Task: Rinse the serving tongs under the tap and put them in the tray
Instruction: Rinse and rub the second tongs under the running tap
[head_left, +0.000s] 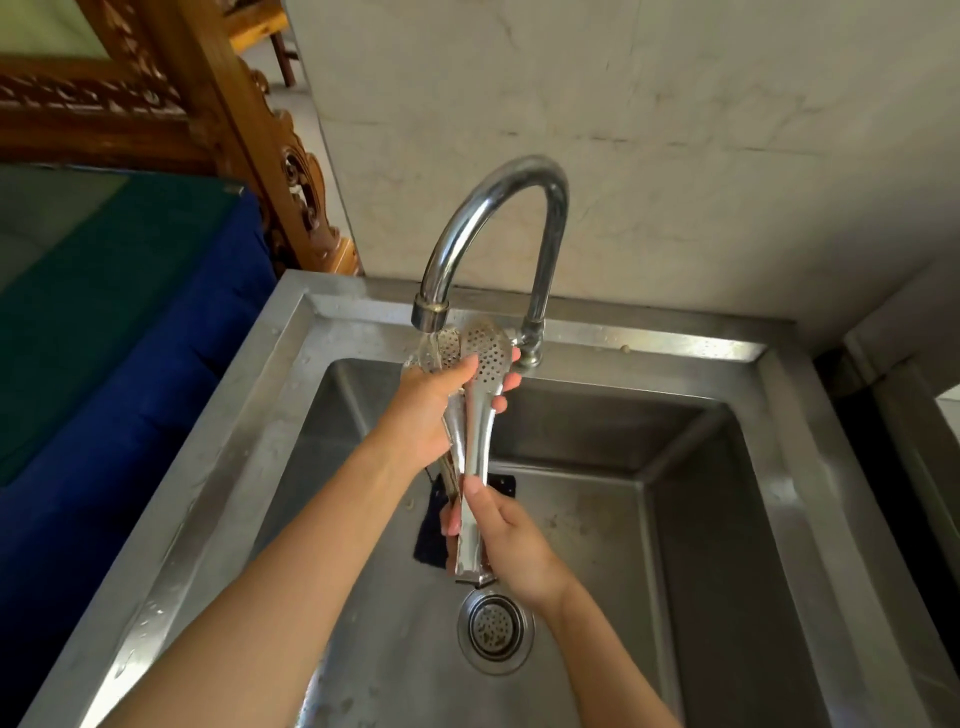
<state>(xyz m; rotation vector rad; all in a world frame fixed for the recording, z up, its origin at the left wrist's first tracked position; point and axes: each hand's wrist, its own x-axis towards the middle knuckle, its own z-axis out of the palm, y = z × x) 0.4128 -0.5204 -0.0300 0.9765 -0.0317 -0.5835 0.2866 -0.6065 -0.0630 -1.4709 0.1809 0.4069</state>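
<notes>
Under the tap (493, 228), both hands grip the tongs (475, 415), left hand (426, 410) near the heads, right hand (511, 545) at the hinge; I'd turn them so water reaches both perforated heads.

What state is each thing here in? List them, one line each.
tap: running, water falls from the spout.
serving tongs: held over the basin, perforated heads up at the spout, one head in the stream.
left hand: grips the tongs just below the heads.
right hand: grips the handle end.
sink: wet, droplets on the rim.
drain strainer: seated in the drain.
dark pad: lying on the sink floor, partly hidden.
</notes>
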